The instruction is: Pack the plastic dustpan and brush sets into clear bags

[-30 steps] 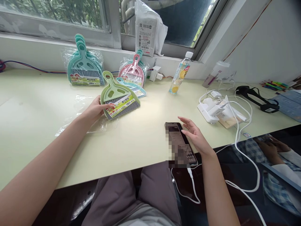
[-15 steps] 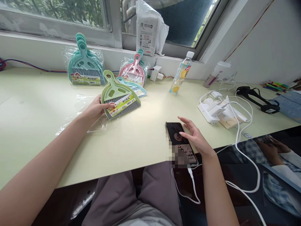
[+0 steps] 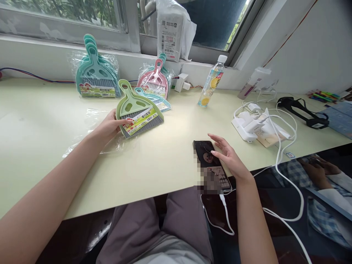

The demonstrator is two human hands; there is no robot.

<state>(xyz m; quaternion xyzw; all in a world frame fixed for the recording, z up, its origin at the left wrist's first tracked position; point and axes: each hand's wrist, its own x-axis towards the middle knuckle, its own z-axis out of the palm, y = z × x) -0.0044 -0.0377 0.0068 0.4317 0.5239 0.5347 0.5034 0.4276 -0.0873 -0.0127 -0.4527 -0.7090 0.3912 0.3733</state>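
Note:
My left hand [image 3: 108,127] grips the left edge of a green mini dustpan-and-brush set [image 3: 137,112] lying on the pale table [image 3: 41,121], thumb on top near its paper label. A crumpled clear plastic bag [image 3: 92,130] lies under that hand. My right hand [image 3: 228,157] rests with fingers spread beside a black phone [image 3: 210,165] at the table's front edge, thumb touching the screen. A white charging cable [image 3: 225,216] hangs from the phone's near end.
Bagged teal dustpan sets [image 3: 96,75] and pink ones [image 3: 155,79] stand by the window sill, a loose teal set [image 3: 155,101] beside them. A drink bottle [image 3: 210,82], a white power strip with chargers [image 3: 251,124] and a black strap [image 3: 302,110] sit to the right. Another person's hands [image 3: 316,168] are at lower right.
The phone screen changed to a different picture. The view shifted slightly, and both hands stay where they were.

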